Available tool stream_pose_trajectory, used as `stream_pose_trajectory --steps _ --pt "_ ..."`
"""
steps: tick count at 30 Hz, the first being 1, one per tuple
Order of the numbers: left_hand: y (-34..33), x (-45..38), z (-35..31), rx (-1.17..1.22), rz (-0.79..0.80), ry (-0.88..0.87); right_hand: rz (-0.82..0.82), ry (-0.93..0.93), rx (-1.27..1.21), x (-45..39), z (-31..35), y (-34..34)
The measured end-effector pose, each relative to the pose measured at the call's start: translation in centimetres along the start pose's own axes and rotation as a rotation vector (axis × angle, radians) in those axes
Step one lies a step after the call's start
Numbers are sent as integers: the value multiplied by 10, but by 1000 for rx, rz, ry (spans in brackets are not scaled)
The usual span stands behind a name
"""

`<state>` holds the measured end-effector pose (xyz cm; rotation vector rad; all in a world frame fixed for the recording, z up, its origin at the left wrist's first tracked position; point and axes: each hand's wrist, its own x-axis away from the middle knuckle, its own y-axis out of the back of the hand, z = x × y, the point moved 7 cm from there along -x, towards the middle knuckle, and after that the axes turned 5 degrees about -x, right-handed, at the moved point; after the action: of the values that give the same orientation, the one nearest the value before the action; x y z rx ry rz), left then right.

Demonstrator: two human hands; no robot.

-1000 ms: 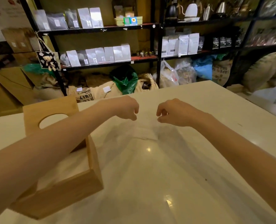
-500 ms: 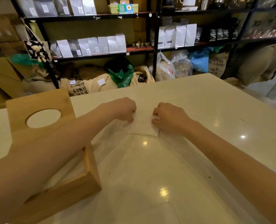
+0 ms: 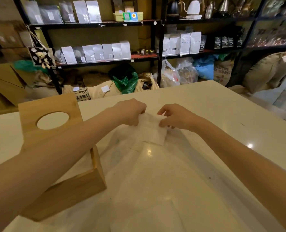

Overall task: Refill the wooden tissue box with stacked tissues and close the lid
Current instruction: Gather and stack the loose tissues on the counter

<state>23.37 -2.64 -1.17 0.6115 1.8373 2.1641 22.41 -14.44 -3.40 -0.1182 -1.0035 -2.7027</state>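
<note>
A wooden tissue box (image 3: 63, 190) is sitting open on the near left of the pale desk (image 3: 239, 114), its lid (image 3: 50, 114) with a round hole standing up at the far side. Beyond it, the left hand (image 3: 132, 113) and right hand (image 3: 174, 118) are both pinching a white tissue (image 3: 154, 133) lying mid-desk. Behind, black shelves (image 3: 105, 24) are carrying pale bags.

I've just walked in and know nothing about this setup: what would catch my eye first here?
Two bare arms reach to mid-table, where the left hand and right hand pinch a folded white tissue between them. At the left stands an open wooden tissue box, its lid with an oval hole raised upright. Behind, black shelves hold pale coffee bags.
</note>
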Motion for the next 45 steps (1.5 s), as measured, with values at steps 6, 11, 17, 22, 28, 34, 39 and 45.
stream_pose_trajectory --steps 6,11,17,22,28,34,39,45 --pt "26 39 -11 86 -129 16 -3 92 -28 33 15 13" --pt "39 86 -15 297 -212 35 -31 174 -85 70 29 19" --pt "39 157 -24 628 -277 92 -11 241 -267 117 37 18" --pt "14 198 -30 916 -186 206 96 201 -404 145 31 -6" --pt "-25 233 -34 1095 -27 286 345 157 -550 173 21 -49" --pt "-60 241 -40 1118 38 306 456 102 -494 185 -2 -82" --pt "-80 236 -41 1084 39 358 432 91 -485 186 -10 -87" --pt "-88 237 -36 1081 -24 363 388 93 -440 186 -11 -88"
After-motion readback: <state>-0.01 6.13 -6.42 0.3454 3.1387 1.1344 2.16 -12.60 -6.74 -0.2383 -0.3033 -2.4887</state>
